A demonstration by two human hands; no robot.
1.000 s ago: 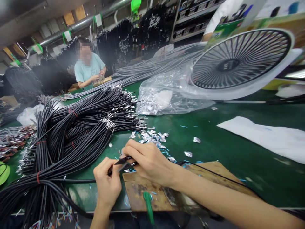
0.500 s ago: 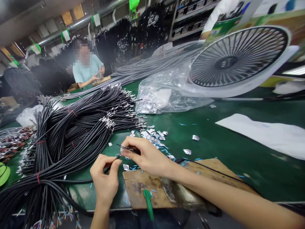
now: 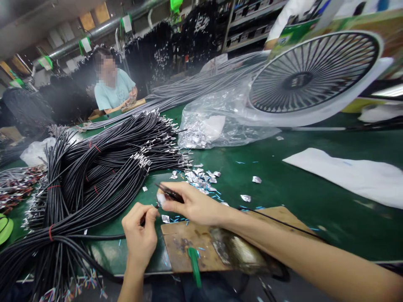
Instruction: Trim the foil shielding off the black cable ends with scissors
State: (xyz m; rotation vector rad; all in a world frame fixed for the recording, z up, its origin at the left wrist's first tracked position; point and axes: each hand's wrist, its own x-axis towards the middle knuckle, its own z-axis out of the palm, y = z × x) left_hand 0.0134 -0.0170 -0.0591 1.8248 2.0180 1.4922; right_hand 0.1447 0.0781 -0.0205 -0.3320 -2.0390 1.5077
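My left hand is closed around the end of a black cable, which runs in from the bundle on the left. Its stripped tip lies at my thumb and fingertips, too small to make out well. My right hand grips dark tweezers, their points directed left, just above the cable end. Something white shows at my right fingertips; whether it is a finger cover or foil I cannot tell. A small foil scrap lies below the hands.
Bundled black cables with red ties fill the left. Foil scraps and blue bits lie beyond my hands. A brown board with a green-handled tool is in front. A fan, plastic bag and seated person are farther back.
The tweezers have tilted slightly, their points now higher and no longer at the cable tip. The view has shifted a little. Both hands keep their hold.
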